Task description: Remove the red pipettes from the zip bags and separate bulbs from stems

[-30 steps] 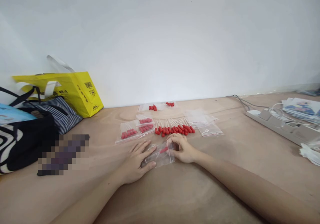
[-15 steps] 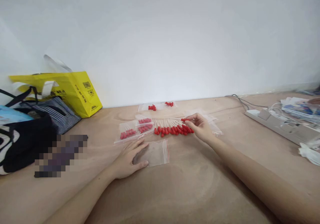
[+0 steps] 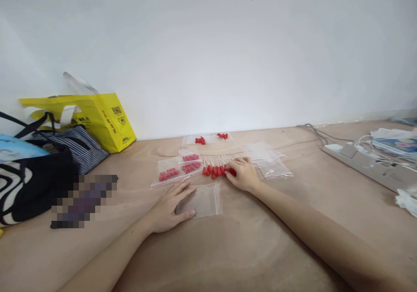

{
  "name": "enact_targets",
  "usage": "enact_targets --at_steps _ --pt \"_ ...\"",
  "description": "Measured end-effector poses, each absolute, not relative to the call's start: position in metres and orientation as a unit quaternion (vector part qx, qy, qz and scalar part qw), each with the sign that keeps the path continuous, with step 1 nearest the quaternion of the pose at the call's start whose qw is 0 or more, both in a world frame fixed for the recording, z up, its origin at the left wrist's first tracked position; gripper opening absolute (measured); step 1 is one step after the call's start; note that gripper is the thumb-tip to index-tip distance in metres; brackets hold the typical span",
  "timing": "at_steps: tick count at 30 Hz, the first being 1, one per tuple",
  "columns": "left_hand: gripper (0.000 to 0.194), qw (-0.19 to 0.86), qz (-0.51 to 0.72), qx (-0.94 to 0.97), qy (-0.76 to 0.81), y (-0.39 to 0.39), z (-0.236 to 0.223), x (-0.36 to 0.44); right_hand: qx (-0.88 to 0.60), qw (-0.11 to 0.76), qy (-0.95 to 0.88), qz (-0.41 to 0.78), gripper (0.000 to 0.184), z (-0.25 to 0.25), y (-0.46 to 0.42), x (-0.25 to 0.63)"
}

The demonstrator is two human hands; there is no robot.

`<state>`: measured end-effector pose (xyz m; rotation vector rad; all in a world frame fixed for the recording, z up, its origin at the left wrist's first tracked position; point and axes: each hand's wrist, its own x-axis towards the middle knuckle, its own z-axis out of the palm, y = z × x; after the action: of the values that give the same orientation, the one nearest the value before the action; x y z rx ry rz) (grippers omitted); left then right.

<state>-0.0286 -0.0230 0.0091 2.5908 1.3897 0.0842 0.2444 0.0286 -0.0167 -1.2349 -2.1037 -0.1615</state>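
Note:
My left hand [image 3: 164,209] lies flat on the table with its fingers apart, over the left part of a clear zip bag [image 3: 208,200]. Just beyond that bag is a row of white sticks with red bulb-shaped ends [image 3: 214,170], side by side with the red ends toward me. My right hand [image 3: 243,173] is at the right part of the row, thumb and fingers closed around a red end; the hand hides several others. Left of the row, small zip bags [image 3: 168,175] hold more red-ended pieces.
Farther back, another zip bag [image 3: 208,141] carries two red clusters. More clear bags [image 3: 275,170] lie right of the row. A yellow bag [image 3: 112,123], a striped pouch [image 3: 83,149] and a black bag [image 3: 42,183] stand left. At right is a power strip [image 3: 361,159] with cables.
My right hand has moved left and down along the row, from its right end to nearer the middle, and now covers several red ends. The left hand stays on the zip bag.

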Motion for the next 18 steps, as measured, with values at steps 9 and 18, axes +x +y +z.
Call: enact_targets --at_steps 9,18 --pt "0.063 0.102 0.034 0.879 0.464 -0.022 0.006 -0.030 -0.345 0.300 -0.889 -0.022 0.049 -0.003 -0.004 0.242" --pt "0.060 0.098 0.070 0.890 0.440 -0.022 0.004 -0.033 -0.239 0.361 -0.896 -0.098 0.022 -0.022 -0.006 0.221"
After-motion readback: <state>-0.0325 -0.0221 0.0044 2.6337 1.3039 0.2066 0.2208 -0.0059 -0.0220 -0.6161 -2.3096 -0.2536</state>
